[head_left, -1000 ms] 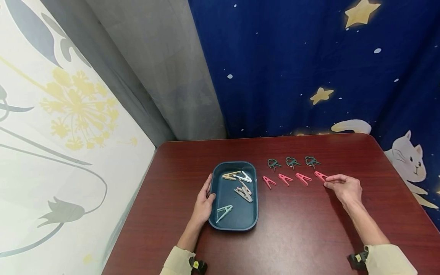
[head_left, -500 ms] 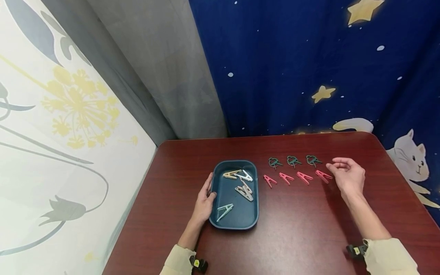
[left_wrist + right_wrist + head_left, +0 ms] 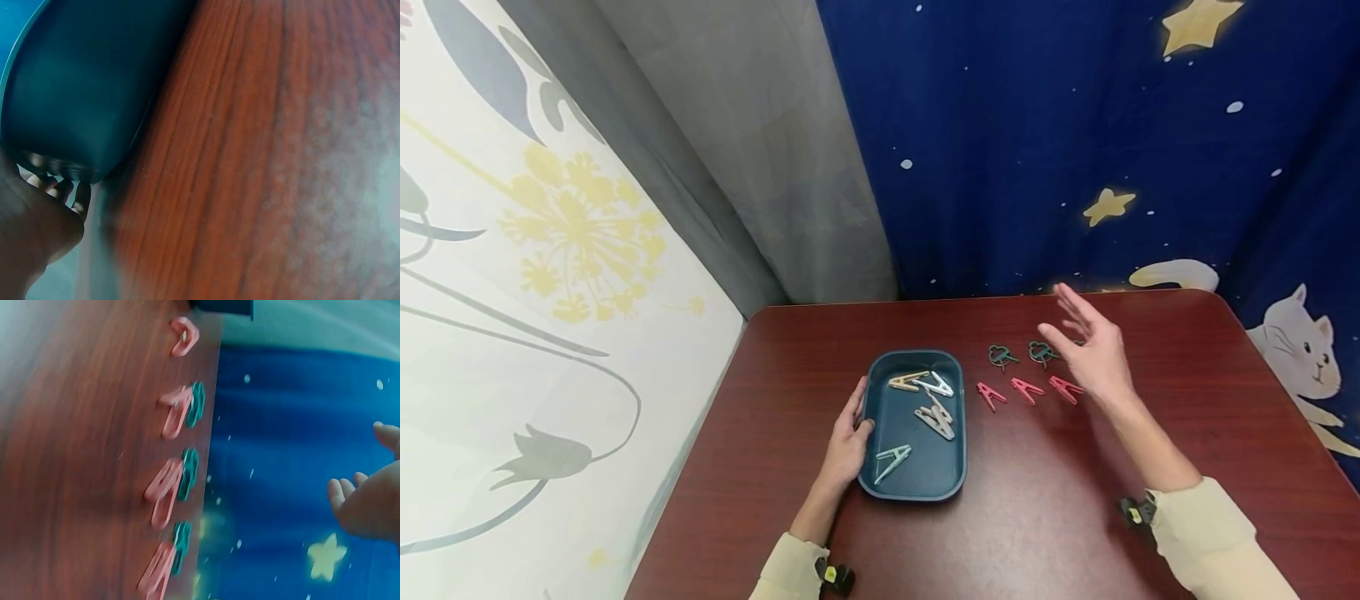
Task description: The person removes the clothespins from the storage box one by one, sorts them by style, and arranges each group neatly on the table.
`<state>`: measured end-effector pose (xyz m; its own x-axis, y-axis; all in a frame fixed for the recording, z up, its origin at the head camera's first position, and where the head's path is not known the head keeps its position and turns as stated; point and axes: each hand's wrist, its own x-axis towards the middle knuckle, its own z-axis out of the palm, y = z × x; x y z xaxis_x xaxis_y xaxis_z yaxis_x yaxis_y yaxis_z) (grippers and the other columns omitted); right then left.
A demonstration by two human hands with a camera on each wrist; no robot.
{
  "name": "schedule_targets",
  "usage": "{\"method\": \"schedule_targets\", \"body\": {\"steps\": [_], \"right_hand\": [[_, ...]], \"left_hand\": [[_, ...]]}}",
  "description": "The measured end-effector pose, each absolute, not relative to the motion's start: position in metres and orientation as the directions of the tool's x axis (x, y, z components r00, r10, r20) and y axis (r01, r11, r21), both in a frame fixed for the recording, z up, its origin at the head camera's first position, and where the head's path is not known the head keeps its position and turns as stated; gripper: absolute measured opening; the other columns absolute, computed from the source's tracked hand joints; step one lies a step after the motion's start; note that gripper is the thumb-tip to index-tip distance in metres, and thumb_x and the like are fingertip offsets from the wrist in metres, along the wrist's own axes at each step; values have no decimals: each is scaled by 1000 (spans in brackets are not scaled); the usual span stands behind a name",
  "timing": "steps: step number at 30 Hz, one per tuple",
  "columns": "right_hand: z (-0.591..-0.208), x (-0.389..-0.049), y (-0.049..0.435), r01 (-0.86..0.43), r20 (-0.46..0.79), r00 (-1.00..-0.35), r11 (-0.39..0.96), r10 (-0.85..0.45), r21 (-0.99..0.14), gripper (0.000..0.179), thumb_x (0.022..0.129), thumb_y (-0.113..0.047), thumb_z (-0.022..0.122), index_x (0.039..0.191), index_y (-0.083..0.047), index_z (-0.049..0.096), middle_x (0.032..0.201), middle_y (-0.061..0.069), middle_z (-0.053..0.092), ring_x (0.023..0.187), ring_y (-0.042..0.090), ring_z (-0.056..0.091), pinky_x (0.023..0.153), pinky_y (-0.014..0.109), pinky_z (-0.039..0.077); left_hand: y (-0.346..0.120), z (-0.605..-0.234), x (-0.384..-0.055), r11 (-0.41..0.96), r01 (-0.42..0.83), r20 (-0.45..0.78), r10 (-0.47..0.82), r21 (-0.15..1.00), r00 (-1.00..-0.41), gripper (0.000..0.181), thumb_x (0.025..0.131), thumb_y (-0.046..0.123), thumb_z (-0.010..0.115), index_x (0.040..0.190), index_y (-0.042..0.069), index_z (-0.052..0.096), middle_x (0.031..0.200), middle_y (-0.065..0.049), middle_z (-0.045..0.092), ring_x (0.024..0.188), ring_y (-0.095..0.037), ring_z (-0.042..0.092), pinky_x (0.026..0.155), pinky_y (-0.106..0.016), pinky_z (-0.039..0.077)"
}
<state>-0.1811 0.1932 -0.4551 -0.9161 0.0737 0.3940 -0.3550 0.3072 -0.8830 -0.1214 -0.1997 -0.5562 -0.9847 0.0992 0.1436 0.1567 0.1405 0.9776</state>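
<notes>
My left hand point(image 3: 844, 446) grips the left side of a dark blue tray point(image 3: 913, 499), thumb at the rim; in the left wrist view its fingertips point(image 3: 81, 197) curl at the tray's edge. Inside lie several clothespins: a tan one point(image 3: 906, 382), a white one point(image 3: 937, 385), beige ones point(image 3: 934, 422) and a pale green one point(image 3: 892, 461). My right hand point(image 3: 1097, 354) is raised over the right of the rows, fingers spread, holding nothing. It hides part of the pink clothespin row point(image 3: 1027, 389) and the green clip row point(image 3: 1002, 357). The right wrist view shows several pink clothespins point(image 3: 165, 492) beside green clips point(image 3: 188, 475).
The dark red wooden table point(image 3: 1015, 517) carries everything. A blue star-patterned curtain point(image 3: 1000, 167) and a grey curtain point(image 3: 775, 150) hang behind its far edge. A flower-patterned white wall point(image 3: 550, 350) borders the left.
My right hand let go of the rightmost pink clothespin, then rose and moved left over the rows with fingers spreading. My left hand stays on the tray.
</notes>
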Motion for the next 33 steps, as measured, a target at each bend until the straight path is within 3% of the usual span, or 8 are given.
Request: {"method": "schedule_targets", "body": {"steps": [2,11,14,19,24,33], "right_hand": [[-453,-184,182,-391,411,-911,280,15,-877,73,97,-6,77,162,-16,47,161,8,51,146,24,50,110,26,45],[-462,-195,127,-434,402,-889,121,-217,-893,93,94,-2,79,169,-24,30,172,-3,31,154,29,38,121,43,33],[-467,-195,108,-435,397,-872,82,-286,-897,102,90,0,82,171,-21,24,175,-1,25,157,30,32,122,45,29],[-480,-190,76,-444,414,-830,-9,-373,-896,101,89,6,81,170,-8,23,175,5,24,158,32,28,124,45,27],[-496,-180,47,-450,402,-788,-9,-466,-893,98,91,1,80,170,-7,23,175,4,24,158,32,28,123,45,28],[-519,-161,22,-451,343,-743,51,-575,-891,93,93,-8,82,168,-4,28,172,15,30,153,36,37,118,55,35]], "left_hand": [[-199,-557,-121,140,158,145,100,977,-984,78,97,-16,41,169,7,24,173,-9,27,157,-30,29,122,-52,27],[-200,-559,-121,140,159,145,100,977,-984,77,98,-16,41,169,6,23,173,-8,28,156,-31,30,122,-54,27],[-200,-559,-121,138,161,147,102,977,-984,76,98,-16,41,169,4,23,173,-9,28,156,-32,31,121,-55,28],[-200,-558,-121,142,163,149,100,976,-984,76,98,-15,41,169,5,23,173,-10,29,156,-32,32,121,-55,28],[-200,-557,-120,137,163,151,96,977,-984,78,97,-15,42,169,9,25,172,-11,29,155,-33,33,120,-56,29],[-201,-557,-122,177,163,146,106,971,-984,74,99,-15,41,168,1,22,173,-12,26,157,-31,28,122,-55,26]]}}
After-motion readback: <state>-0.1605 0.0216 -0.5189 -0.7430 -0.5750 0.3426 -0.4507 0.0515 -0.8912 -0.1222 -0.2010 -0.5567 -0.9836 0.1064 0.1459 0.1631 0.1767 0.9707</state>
